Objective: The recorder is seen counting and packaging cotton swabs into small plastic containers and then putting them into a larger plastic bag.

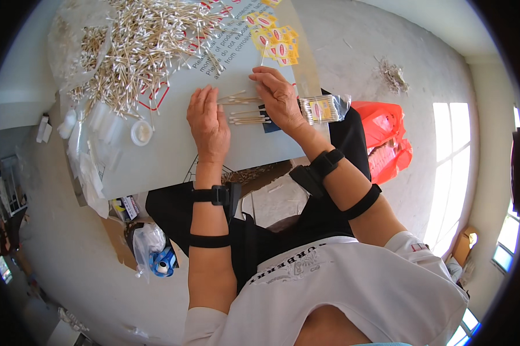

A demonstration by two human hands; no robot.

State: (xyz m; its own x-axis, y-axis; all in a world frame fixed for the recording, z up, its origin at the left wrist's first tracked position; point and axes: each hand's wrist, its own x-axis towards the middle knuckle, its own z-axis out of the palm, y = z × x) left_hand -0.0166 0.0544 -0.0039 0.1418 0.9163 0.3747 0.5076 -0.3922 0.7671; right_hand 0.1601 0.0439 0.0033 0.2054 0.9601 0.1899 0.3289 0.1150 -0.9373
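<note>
My left hand rests at the table with its fingers stretched out side by side and the thumb toward a small group of cotton swabs. My right hand is across from it, fingers loosely bent and apart from the thumb, over the other ends of those swabs; its palm side is hidden. Just nearer to me lies a second neat row of swabs, partly on a dark patch. Right of my right wrist is a clear packet of swabs with a yellow label. One single swab lies by the yellow labels.
A large heap of loose swabs covers the table's far left, beside clear plastic bags and a small round white tub. A red plastic bag is right of my leg. A box with blue-and-clear items stands below the table.
</note>
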